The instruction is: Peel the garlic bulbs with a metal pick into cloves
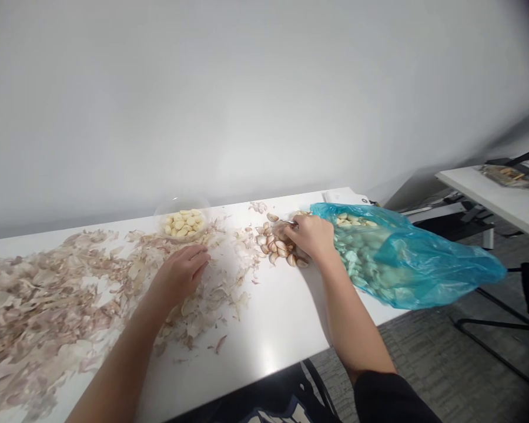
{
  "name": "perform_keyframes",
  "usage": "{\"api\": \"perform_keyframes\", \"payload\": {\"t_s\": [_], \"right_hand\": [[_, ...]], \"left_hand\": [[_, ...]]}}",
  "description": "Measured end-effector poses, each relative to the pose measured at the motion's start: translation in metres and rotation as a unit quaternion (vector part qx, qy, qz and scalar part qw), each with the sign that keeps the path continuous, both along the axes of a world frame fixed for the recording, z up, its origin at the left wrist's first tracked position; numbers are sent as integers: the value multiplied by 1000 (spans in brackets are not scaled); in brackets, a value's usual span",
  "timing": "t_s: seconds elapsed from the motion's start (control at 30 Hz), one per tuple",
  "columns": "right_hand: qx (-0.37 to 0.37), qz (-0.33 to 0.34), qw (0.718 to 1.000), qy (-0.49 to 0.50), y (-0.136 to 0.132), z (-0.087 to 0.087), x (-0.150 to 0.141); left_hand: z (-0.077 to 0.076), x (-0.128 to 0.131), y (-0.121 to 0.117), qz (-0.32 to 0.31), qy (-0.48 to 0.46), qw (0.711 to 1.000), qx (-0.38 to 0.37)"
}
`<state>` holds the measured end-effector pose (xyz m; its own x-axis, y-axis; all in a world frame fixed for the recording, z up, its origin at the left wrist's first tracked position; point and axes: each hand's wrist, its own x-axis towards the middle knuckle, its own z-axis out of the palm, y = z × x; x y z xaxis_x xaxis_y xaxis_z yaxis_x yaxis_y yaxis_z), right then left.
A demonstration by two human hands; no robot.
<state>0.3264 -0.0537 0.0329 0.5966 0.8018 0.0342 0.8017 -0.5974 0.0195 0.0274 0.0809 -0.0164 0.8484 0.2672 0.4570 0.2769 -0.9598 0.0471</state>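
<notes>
My left hand (183,273) hovers over or rests on the loose garlic skins (136,264), its fingers loosely stretched and nothing visible in them. My right hand (311,235) is closed at the pile of unpeeled garlic cloves (275,245). From its fingertips a thin metal tip pokes out, looking like a small knife (291,222); most of it is hidden by the hand. Behind my left hand stands a clear round bowl (158,217) with peeled garlic cloves (183,223) in it.
A blue plastic bag (423,264) full of garlic cloves lies at the right, hanging past the edge of the white table (255,329). Skins cover the table's left side. A wall (247,106) rises behind. Another table (489,188) stands at far right.
</notes>
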Motion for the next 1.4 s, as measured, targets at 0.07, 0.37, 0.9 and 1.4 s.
{"api": "perform_keyframes", "payload": {"t_s": [0.07,0.37,0.9,1.4], "right_hand": [[5,2,1000,-2,1,0,-1],[34,45,998,3,-1,-5,1],[67,80,995,-13,-2,-8,6],[125,62,990,-27,-3,-14,8]], "left_hand": [[0,-1,0,-2,2,1000,-2],[-1,-1,-1,2,9,1000,-1],[-5,-2,-1,16,21,999,-31],[-3,0,-4,6,14,1000,-18]]}}
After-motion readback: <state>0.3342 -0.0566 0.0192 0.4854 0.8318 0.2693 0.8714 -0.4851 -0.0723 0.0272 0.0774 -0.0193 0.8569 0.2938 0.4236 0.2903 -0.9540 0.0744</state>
